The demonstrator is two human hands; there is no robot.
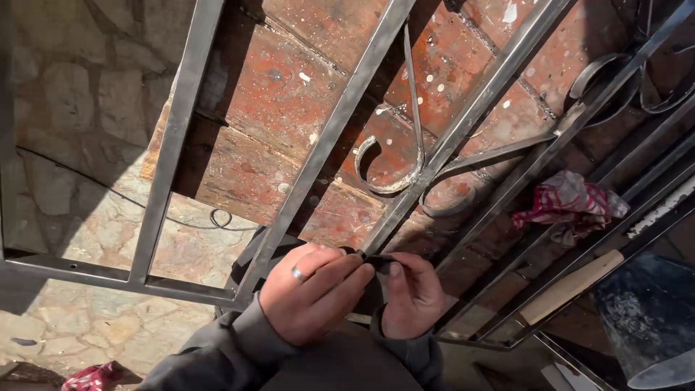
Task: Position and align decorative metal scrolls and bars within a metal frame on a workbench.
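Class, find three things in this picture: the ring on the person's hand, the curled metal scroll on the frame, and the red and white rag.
ring (298,274), head view, on the band around the finger
metal scroll (387,185), head view, on the curl's lower bend
red and white rag (568,200), head view, on the crumpled middle

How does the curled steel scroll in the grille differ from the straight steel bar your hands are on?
The curled steel scroll is thin flat strip ending in a hook; the straight steel bar is thicker and runs diagonally uncurved. Both hands, left and right, meet at the bar's lower end; the scroll lies untouched. Both are bare grey metal.

Red rag (568,203), wooden handle (572,287), cable (210,219)
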